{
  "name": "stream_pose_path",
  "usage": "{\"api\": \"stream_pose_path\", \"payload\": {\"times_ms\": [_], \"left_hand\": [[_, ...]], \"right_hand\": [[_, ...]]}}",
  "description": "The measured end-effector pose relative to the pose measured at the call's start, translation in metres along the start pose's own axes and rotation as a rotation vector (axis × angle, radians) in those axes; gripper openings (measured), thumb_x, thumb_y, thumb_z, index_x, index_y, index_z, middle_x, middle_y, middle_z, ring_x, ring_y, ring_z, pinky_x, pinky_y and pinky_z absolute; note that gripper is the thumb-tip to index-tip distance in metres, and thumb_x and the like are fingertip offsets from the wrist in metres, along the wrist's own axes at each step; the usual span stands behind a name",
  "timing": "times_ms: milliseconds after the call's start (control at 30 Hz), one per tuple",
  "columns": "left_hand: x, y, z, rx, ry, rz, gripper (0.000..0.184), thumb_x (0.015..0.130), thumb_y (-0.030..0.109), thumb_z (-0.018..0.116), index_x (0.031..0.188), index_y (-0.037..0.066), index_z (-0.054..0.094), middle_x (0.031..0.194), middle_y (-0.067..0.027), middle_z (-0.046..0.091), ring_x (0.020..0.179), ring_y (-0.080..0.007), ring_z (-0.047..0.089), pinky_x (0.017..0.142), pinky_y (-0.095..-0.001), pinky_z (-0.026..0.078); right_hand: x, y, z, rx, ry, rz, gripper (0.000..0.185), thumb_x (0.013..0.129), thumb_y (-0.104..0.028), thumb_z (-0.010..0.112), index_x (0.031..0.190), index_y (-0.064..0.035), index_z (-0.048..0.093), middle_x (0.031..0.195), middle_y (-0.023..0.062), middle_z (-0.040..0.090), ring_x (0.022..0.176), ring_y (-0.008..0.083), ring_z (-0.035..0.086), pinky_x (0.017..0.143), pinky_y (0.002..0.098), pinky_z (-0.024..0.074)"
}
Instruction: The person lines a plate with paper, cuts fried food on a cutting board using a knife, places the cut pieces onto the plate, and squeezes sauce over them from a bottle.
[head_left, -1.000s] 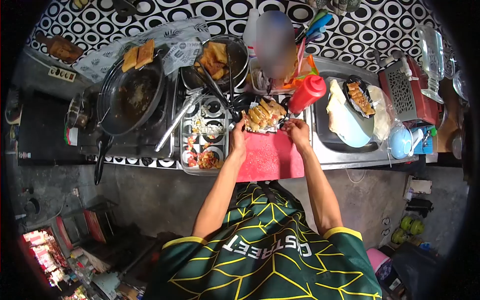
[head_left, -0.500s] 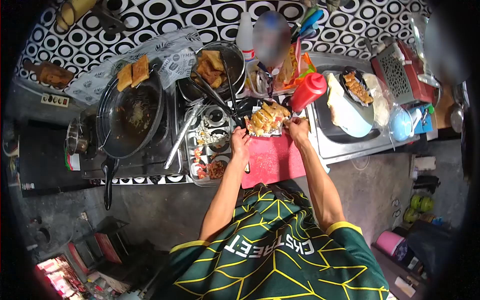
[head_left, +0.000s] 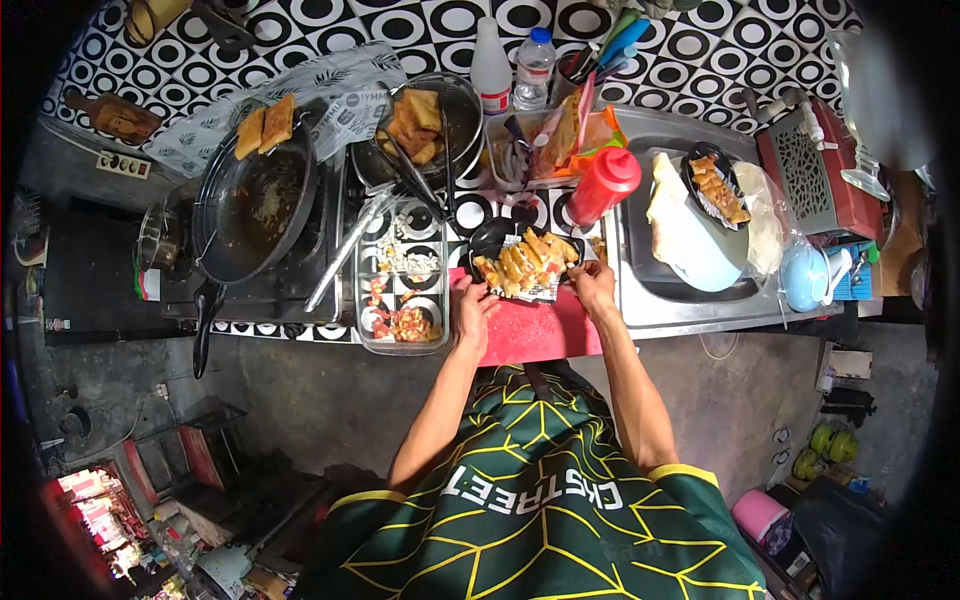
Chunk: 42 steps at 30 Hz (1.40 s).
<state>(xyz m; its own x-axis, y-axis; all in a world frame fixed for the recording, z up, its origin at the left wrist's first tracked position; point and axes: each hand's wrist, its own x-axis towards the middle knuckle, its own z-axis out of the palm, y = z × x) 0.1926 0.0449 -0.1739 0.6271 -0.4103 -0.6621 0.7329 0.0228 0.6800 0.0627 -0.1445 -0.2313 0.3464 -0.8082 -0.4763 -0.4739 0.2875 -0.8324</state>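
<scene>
A black plate (head_left: 487,238) with paper and cut fried pieces (head_left: 530,262) is over the red cutting board (head_left: 540,330). My right hand (head_left: 594,286) pinches the plate's right edge between thumb and fingers. At the lower left edge of the plate is my left hand (head_left: 473,312), its fingers partly spread and touching or nearly touching the rim. A red squeeze bottle (head_left: 604,186) stands just behind the plate's right side. The clear divided container (head_left: 404,345), holding white and red chopped filling, sits left of the board.
On the left is a frying pan (head_left: 250,215) with two fried squares on its rack. Behind are a strainer bowl (head_left: 465,120) with fried pieces and tongs, a white bottle (head_left: 490,70) and a water bottle (head_left: 534,72). Another filled black plate (head_left: 740,178) is over the sink (head_left: 650,310).
The plate with the fried pieces has come slightly nearer to my body and shows more of its rim. My left hand has shifted a little lower beside it.
</scene>
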Motion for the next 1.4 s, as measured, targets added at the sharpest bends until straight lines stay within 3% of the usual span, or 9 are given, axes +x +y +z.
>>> {"api": "stream_pose_path", "payload": {"times_ms": [267,433,533,567,767,900,1067,1133,1400], "left_hand": [[0.002,0.006,0.009,0.51,0.072,0.187,0.057,0.091,0.026,0.055,0.141,0.005,0.037,0.122,-0.0169,0.055,0.093,-0.021,0.062,0.078,-0.0328,0.051],[0.01,0.004,0.006,0.835,0.23,0.407,0.053,0.085,0.02,0.065,0.131,0.002,0.048,0.11,-0.0153,0.061,0.094,-0.0225,0.061,0.082,-0.034,0.049],[0.013,0.005,0.006,0.869,0.211,0.418,0.053,0.083,0.017,0.067,0.131,0.002,0.049,0.109,-0.0152,0.062,0.096,-0.0234,0.061,0.084,-0.0346,0.05],[0.016,0.004,0.004,0.852,0.194,0.426,0.053,0.083,0.017,0.066,0.131,0.002,0.048,0.11,-0.0148,0.061,0.095,-0.0228,0.061,0.084,-0.0344,0.05],[0.008,0.011,0.002,0.378,0.077,0.188,0.05,0.087,0.014,0.056,0.135,0.005,0.045,0.115,-0.0109,0.057,0.085,-0.0175,0.061,0.075,-0.0316,0.05],[0.042,-0.016,-0.033,0.297,0.03,0.235,0.047,0.09,0.018,0.05,0.135,0.006,0.046,0.112,-0.0096,0.057,0.086,-0.0167,0.061,0.076,-0.0303,0.048],[0.026,-0.004,-0.033,0.131,0.027,0.119,0.049,0.09,0.023,0.053,0.134,0.002,0.049,0.135,-0.0169,0.05,0.119,-0.0234,0.051,0.103,-0.0327,0.039],[0.005,0.013,-0.021,0.043,0.036,0.024,0.049,0.091,0.024,0.053,0.134,0.001,0.049,0.134,-0.0169,0.051,0.12,-0.0232,0.051,0.103,-0.0324,0.039],[0.016,0.001,-0.023,0.405,-0.059,0.372,0.043,0.093,0.023,0.053,0.129,0.0,0.055,0.121,-0.0148,0.061,0.11,-0.0219,0.058,0.096,-0.0311,0.044]], "right_hand": [[-0.016,-0.023,-0.005,0.175,-0.091,-0.006,0.008,0.089,0.0,0.06,0.087,0.005,0.054,0.078,0.0105,0.063,0.065,0.0187,0.065,0.058,0.028,0.0583],[-0.03,-0.045,-0.014,-0.126,-0.107,-0.034,0.02,0.088,-0.005,0.062,0.1,0.0105,0.058,0.08,0.0151,0.068,0.069,0.0218,0.068,0.061,0.0301,0.0561],[-0.05,-0.057,-0.016,-0.454,0.105,-0.349,0.029,0.084,-0.01,0.066,0.105,0.0085,0.06,0.078,0.0178,0.069,0.07,0.0274,0.069,0.066,0.0344,0.0539],[-0.062,-0.069,-0.015,-0.438,0.119,-0.351,0.024,0.082,-0.011,0.064,0.102,0.0019,0.063,0.085,0.0229,0.066,0.08,0.0411,0.064,0.075,0.0438,0.0518],[-0.087,-0.076,0.033,-0.662,-0.127,-0.883,0.021,0.077,-0.009,0.067,0.096,-0.0033,0.062,0.091,0.0177,0.058,0.09,0.0363,0.059,0.075,0.0465,0.0506],[-0.088,-0.09,0.076,-0.801,-0.326,-0.889,0.031,0.075,-0.016,0.072,0.101,-0.0044,0.059,0.097,0.0167,0.062,0.09,0.0372,0.062,0.073,0.0447,0.0533],[-0.084,-0.09,0.107,-1.085,-0.308,-0.734,0.051,0.07,-0.021,0.076,0.112,-0.0042,0.054,0.1,0.0198,0.064,0.092,0.0358,0.065,0.073,0.0425,0.0554],[-0.081,-0.085,0.111,-1.011,-0.282,-0.705,0.046,0.071,-0.018,0.074,0.11,-0.0028,0.055,0.095,0.0212,0.065,0.087,0.0368,0.066,0.071,0.0433,0.0551],[-0.081,-0.077,0.106,-0.456,-0.161,-0.542,0.021,0.076,-0.009,0.067,0.093,0.0025,0.062,0.075,0.0277,0.063,0.073,0.0413,0.065,0.063,0.0453,0.0523]]}}
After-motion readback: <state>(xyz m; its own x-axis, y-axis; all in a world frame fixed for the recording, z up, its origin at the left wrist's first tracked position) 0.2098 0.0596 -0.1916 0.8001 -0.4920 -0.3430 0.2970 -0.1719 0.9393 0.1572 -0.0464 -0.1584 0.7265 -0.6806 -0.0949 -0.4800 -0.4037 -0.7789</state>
